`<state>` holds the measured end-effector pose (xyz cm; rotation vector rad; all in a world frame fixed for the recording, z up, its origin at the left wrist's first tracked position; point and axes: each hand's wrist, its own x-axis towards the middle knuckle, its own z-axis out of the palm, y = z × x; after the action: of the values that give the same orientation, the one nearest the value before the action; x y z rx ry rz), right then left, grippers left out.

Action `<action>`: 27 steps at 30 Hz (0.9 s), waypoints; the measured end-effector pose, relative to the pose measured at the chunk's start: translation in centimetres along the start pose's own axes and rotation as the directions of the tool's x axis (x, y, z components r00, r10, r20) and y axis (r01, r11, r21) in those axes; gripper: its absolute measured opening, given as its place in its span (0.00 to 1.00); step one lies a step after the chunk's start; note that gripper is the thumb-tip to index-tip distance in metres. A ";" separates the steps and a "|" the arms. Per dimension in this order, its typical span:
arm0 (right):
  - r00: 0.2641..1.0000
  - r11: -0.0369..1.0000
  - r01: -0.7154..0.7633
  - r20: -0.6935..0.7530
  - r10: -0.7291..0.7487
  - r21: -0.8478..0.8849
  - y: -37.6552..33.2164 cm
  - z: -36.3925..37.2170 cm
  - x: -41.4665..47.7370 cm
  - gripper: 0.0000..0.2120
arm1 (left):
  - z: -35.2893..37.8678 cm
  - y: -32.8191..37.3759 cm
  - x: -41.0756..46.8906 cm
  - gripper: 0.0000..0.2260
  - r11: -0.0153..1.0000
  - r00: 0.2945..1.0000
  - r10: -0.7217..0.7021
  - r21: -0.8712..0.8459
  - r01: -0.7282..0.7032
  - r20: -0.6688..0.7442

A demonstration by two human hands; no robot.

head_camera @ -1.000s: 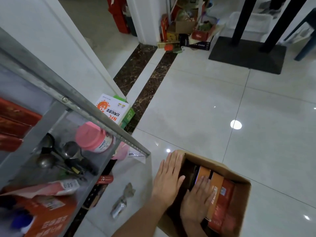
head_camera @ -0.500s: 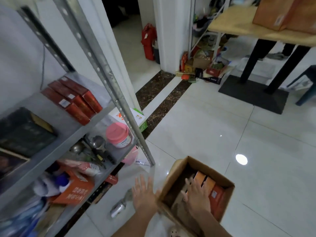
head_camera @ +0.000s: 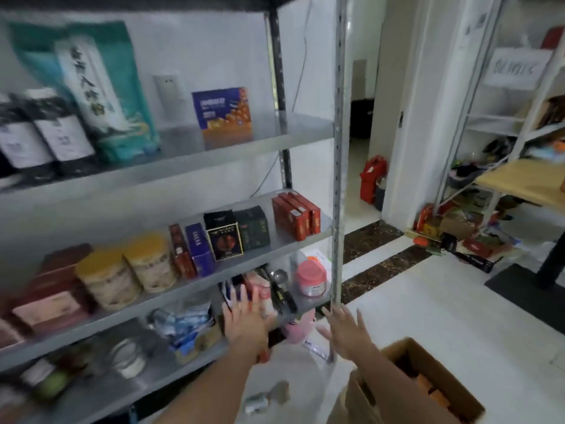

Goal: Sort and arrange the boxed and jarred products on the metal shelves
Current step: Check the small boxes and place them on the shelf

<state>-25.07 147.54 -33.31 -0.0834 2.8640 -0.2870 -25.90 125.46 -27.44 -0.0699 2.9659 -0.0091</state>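
Observation:
The metal shelves fill the left of the view. The middle shelf carries red boxes, a black box, a purple box and two yellow-lidded jars. A pink-lidded jar stands on the shelf below. My left hand is raised with spread fingers in front of that lower shelf and holds nothing. My right hand is also spread and empty, just right of the shelf's front post. The cardboard box with orange packs sits on the floor at lower right.
The top shelf holds a blue-and-orange box, a teal bag and dark bottles. A small metallic item lies on the white floor. A wooden table and cluttered goods stand at right; a doorway opens behind the post.
Both hands have left the cardboard box and risen toward the shelves, fingers spread. The view has swung up from the floor to the shelving.

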 end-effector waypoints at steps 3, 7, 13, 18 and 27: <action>0.980 0.989 0.122 -0.150 -0.133 -0.084 -4.4 -6.4 2.4 0.33 | -6.0 -2.9 0.5 0.32 0.999 0.989 -0.041 -0.036 0.037 -0.139; 0.912 0.975 0.194 -0.347 -0.221 -0.111 -9.3 -15.4 5.9 0.31 | -13.2 -5.5 1.9 0.34 0.995 0.929 -0.085 -0.087 0.057 -0.361; 0.788 0.933 0.286 -0.500 -0.359 -0.219 -14.2 -26.8 10.1 0.30 | -21.0 -7.8 5.3 0.35 0.991 0.822 -0.121 -0.121 0.064 -0.557; 0.711 0.910 0.314 -0.569 -0.414 -0.270 -16.2 -32.4 13.7 0.32 | -25.1 -7.6 9.3 0.35 0.990 0.783 -0.141 -0.076 0.120 -0.606; 0.761 0.925 0.329 -0.527 -0.379 -0.190 -17.0 -37.6 22.5 0.32 | -29.7 -8.8 17.2 0.33 0.996 0.760 -0.086 -0.048 0.072 -0.644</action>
<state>-56.17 136.12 0.04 -0.6780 3.4305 -0.2973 -47.63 115.89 -1.12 -0.2428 3.6617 -0.0176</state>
